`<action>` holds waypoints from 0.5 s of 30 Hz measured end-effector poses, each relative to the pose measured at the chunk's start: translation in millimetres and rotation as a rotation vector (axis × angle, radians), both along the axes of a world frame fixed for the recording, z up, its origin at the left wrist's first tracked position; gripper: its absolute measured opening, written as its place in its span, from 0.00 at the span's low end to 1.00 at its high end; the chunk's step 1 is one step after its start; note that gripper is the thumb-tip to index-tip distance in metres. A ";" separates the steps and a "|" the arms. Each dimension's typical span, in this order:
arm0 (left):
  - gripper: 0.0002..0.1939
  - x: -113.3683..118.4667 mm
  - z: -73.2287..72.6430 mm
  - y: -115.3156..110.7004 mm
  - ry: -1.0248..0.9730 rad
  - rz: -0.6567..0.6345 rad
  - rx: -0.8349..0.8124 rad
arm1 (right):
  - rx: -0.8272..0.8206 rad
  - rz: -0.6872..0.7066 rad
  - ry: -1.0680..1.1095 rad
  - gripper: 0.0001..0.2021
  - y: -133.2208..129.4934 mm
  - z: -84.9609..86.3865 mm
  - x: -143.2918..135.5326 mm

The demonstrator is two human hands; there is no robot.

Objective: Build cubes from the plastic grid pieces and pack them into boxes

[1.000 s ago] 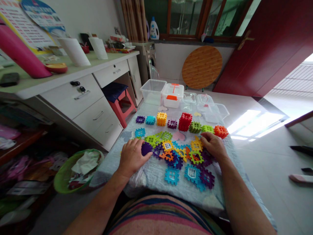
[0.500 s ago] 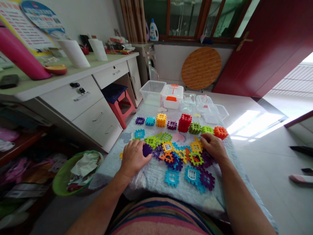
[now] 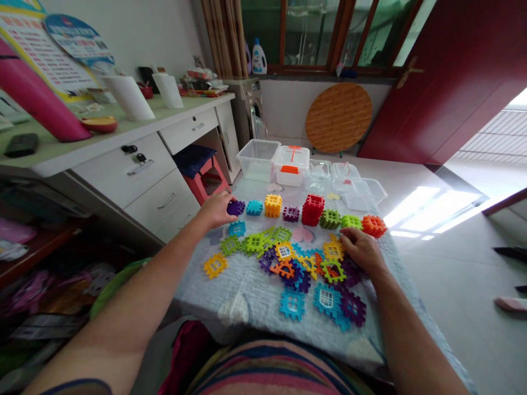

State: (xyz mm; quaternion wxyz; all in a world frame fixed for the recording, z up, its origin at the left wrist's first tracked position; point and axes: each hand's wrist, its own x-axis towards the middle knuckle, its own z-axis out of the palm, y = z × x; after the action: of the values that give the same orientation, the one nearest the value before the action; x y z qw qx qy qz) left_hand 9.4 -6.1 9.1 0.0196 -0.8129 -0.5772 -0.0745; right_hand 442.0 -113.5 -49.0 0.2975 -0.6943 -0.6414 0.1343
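Observation:
At the left end of a row of stacked pieces, my left hand [image 3: 219,209] has its fingers closed on a dark purple piece [image 3: 236,208]. Beside it in the row stand a blue stack [image 3: 254,208], a yellow stack [image 3: 273,206] and a tall red stack [image 3: 313,210]. My right hand [image 3: 362,248] rests at the right of the loose pieces, its fingertips by a yellow piece [image 3: 333,250]; whether it grips anything is hidden. Green pieces [image 3: 254,243], blue pieces [image 3: 292,303] and purple pieces [image 3: 353,307] lie nearer me, some overlapping.
Clear plastic boxes [image 3: 258,159] and a lidded box with orange clips [image 3: 291,165] stand at the table's far end. A desk with drawers [image 3: 156,181] is on the left, with a red stool [image 3: 203,170] beside it.
My left hand has moved forward with the dark purple piece, from beside the loose pieces to the row's left end. My right hand has barely moved.

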 end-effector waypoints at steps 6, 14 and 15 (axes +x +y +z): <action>0.27 6.8 -3.1 61.6 0.172 -0.101 -0.202 | 0.002 0.004 0.002 0.17 -0.3 0.6 0.7; 0.30 5.6 -14.4 77.2 0.199 -0.093 -0.408 | -0.007 0.010 -0.001 0.17 -0.4 0.7 1.5; 0.30 5.6 -14.7 77.8 0.200 -0.098 -0.409 | -0.008 0.010 -0.003 0.17 -0.3 0.9 1.3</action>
State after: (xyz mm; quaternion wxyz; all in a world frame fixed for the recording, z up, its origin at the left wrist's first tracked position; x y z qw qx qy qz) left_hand 15.0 71.7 -5.6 -0.0922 -0.8303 -0.5354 0.1242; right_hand 443.3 -113.8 -48.1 0.2933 -0.6923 -0.6448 0.1373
